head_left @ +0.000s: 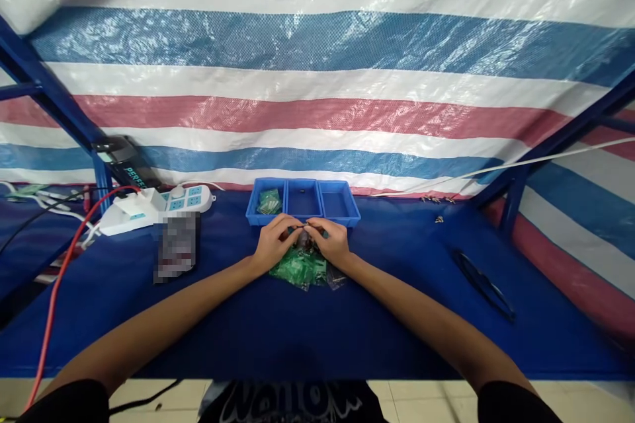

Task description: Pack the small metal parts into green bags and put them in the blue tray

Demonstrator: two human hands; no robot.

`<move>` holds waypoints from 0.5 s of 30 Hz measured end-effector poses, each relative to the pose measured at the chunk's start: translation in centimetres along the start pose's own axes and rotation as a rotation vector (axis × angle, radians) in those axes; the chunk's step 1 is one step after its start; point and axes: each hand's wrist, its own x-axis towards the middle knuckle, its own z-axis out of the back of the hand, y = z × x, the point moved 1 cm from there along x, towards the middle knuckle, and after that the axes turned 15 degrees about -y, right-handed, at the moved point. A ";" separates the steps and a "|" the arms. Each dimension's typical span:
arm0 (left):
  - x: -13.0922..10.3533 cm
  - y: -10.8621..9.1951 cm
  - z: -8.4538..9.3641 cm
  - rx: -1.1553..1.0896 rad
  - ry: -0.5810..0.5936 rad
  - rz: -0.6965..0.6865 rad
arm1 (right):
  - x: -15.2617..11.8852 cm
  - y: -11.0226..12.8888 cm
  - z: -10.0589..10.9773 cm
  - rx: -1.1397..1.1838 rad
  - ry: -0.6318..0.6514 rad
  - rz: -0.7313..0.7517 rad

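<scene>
My left hand (276,242) and my right hand (329,239) meet at the middle of the table, fingertips pinched close together around a small dark item that is too tiny to name. Beneath them lies a heap of small green plastic bags (297,269), with a clear bag (335,277) at its right side. Just beyond my fingers stands a blue tray (351,221) of three compartments. Its left compartment holds a green packet (269,202). The contents of the heap under my hands are partly hidden.
A white power strip (191,201), a phone-like blurred object (177,246) and a dark bottle (129,165) stand left. A red cable (67,264) hangs over the table's left side. At right are dark glasses (483,284) and small metal pieces (439,219). Striped sheeting (317,115) closes the back.
</scene>
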 end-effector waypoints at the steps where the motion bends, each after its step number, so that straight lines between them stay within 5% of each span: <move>1: 0.0 0.0 0.0 -0.003 -0.001 0.001 | 0.0 0.0 0.0 0.003 0.004 0.000; 15: -0.3 0.3 0.0 -0.017 0.035 0.026 | 0.2 0.1 0.1 0.044 0.050 0.053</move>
